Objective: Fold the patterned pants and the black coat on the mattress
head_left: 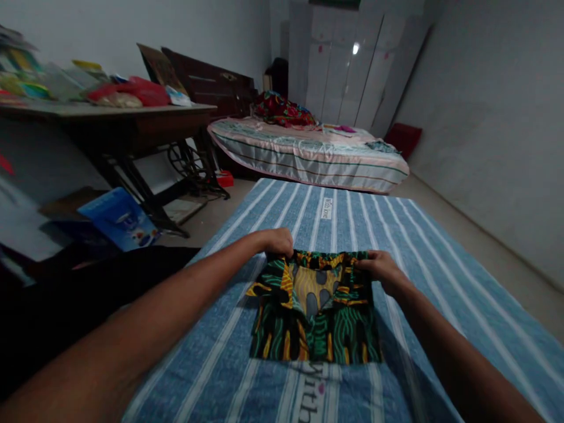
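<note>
A pair of patterned shorts in green, black and yellow lies on a blue, white-striped cloth. Its gathered waistband faces away from me, and the yellowish inside shows through the opening. My left hand is closed on the waistband's left end. At the right end, my right hand pinches the band between thumb and fingers. The band is stretched between both hands, while the leg hems rest toward me on the cloth.
Beyond the striped surface stands a bed with a red patterned bundle. At the left is a sewing-machine table loaded with bags and other items. A blue bag sits below it. A white wall runs along the right.
</note>
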`<act>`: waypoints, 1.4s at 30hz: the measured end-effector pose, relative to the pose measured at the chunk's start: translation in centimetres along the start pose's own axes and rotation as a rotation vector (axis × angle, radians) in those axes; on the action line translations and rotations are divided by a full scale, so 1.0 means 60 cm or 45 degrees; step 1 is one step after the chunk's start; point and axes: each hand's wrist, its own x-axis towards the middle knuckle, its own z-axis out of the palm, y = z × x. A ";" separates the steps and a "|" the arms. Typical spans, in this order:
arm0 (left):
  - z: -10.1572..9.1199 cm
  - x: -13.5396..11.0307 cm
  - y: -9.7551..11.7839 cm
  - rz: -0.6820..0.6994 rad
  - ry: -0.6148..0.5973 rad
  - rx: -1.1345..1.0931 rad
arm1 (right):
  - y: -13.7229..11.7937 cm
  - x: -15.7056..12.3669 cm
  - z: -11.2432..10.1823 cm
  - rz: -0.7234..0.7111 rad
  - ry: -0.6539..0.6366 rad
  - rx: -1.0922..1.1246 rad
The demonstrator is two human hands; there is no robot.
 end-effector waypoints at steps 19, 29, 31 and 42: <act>0.083 0.030 -0.026 0.344 0.347 0.532 | 0.063 0.028 0.019 -0.390 0.440 -1.091; 0.144 0.049 0.006 0.549 0.423 0.741 | 0.033 0.071 0.058 -0.633 -0.017 -1.295; 0.144 0.056 0.003 0.557 0.385 0.710 | 0.032 0.080 0.056 -0.612 -0.058 -1.295; 0.114 0.090 0.000 0.517 0.109 0.480 | 0.020 0.100 0.040 -0.555 -0.224 -1.199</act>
